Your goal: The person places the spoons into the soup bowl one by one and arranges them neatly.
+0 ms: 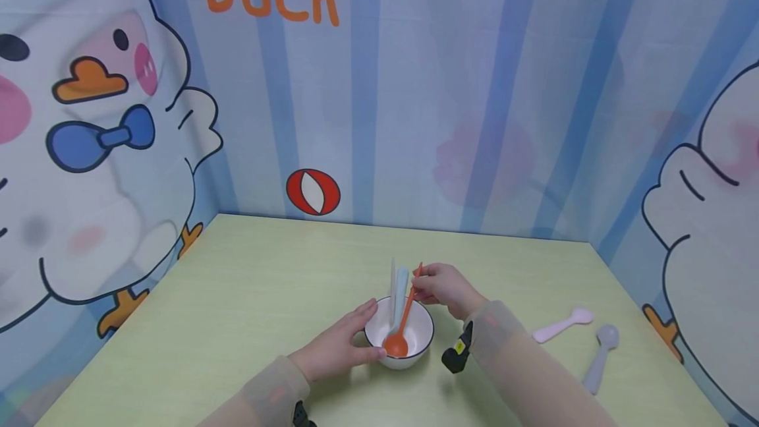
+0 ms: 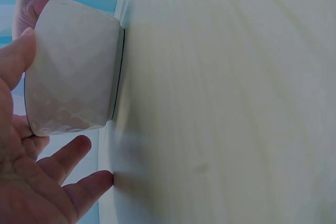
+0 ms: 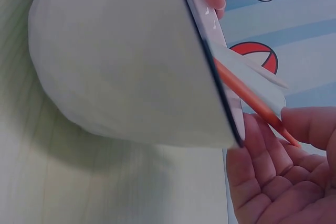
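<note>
A white bowl (image 1: 400,364) with a dark rim stands on the table. My left hand (image 1: 338,348) holds it at the left side, thumb near the front rim and fingers toward the back; in the left wrist view two fingers stick out away from it. With thumb and fingers, my right hand (image 1: 447,290) pinches the handle of an orange spoon (image 1: 396,346) above the back right rim. Its round head is down inside the bowl. Beside it lean a light blue utensil (image 1: 402,282) and a thin whitish utensil (image 1: 393,279), whose lower ends are partly hidden.
To the right of my right forearm, a pink spoon (image 1: 563,324) and a greyish-purple spoon (image 1: 601,358) lie on the pale yellow-green table (image 1: 284,256). A printed duck curtain (image 1: 415,84) hangs behind the table and along its sides.
</note>
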`<state>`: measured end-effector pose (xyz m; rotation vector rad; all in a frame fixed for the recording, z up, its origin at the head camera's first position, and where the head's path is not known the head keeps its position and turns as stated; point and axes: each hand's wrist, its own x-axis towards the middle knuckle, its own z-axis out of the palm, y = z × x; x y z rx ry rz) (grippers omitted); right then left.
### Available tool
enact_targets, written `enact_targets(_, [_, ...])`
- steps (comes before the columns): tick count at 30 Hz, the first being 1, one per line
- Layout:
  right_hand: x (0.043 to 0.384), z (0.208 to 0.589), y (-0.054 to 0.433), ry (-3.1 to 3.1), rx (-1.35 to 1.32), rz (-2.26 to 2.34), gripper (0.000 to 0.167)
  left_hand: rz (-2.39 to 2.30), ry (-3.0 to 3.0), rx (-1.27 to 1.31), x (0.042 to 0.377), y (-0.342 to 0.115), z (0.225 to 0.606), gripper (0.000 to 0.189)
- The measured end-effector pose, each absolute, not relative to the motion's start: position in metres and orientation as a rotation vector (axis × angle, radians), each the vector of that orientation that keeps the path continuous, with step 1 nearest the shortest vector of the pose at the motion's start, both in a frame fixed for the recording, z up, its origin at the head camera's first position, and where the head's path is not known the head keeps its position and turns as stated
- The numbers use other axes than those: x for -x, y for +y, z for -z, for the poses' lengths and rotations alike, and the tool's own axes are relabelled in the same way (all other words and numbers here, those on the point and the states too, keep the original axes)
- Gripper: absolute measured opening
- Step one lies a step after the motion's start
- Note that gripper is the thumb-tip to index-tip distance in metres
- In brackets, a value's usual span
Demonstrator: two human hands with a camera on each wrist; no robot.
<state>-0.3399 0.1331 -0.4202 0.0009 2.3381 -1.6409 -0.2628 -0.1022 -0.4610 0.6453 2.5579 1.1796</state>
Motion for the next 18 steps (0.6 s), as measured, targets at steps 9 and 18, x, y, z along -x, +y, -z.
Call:
enact_targets(9, [0.3388, 0.4193, 0.1353, 2.321, 0.011, 1.637, 0.032, -1.184, 2.570, -0.654, 0.2622, -0.1026, 0.4619, 0.090])
enact_targets(18, [0.3345, 0.4205, 0.1379, 2.314, 0.014, 1.640, 0.032, -1.172, 2.579, -0.658, 0.2612, -0.1017, 0.4606, 0.089])
